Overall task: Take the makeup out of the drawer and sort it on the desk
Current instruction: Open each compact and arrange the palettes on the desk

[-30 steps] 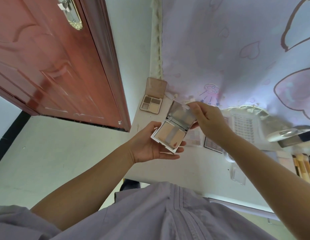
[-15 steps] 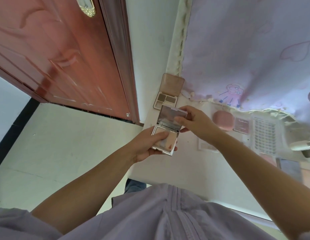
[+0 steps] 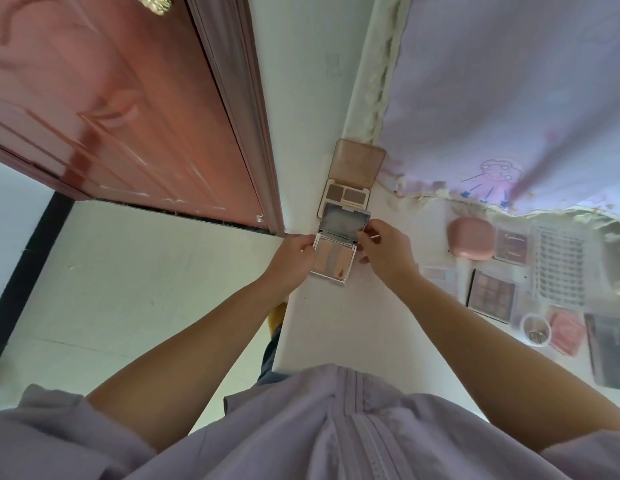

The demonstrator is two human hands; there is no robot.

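Note:
An open white compact palette (image 3: 334, 258) with pale powder pans and a mirrored lid rests low over the left end of the white desk (image 3: 339, 327). My left hand (image 3: 294, 258) grips its left edge, and my right hand (image 3: 384, 252) pinches the lid's right corner. Just behind it lies an open brown eyeshadow palette (image 3: 353, 178) propped against the wall. Further right on the desk are a pink round-cornered case (image 3: 471, 239), a dark square palette (image 3: 492, 294), a maroon palette (image 3: 511, 245) and a clear lash tray (image 3: 557, 268).
A reddish wooden door (image 3: 121, 109) stands at the left beyond the desk's edge. A lilac printed cloth (image 3: 509, 98) hangs behind the desk. A small round pot (image 3: 535, 329), a pink packet (image 3: 566, 332) and a dark booklet (image 3: 609, 351) lie at the right.
Both hands carried the open compact forward and down to the desk, in front of the brown palette. My left hand shifted from under the compact to its left edge.

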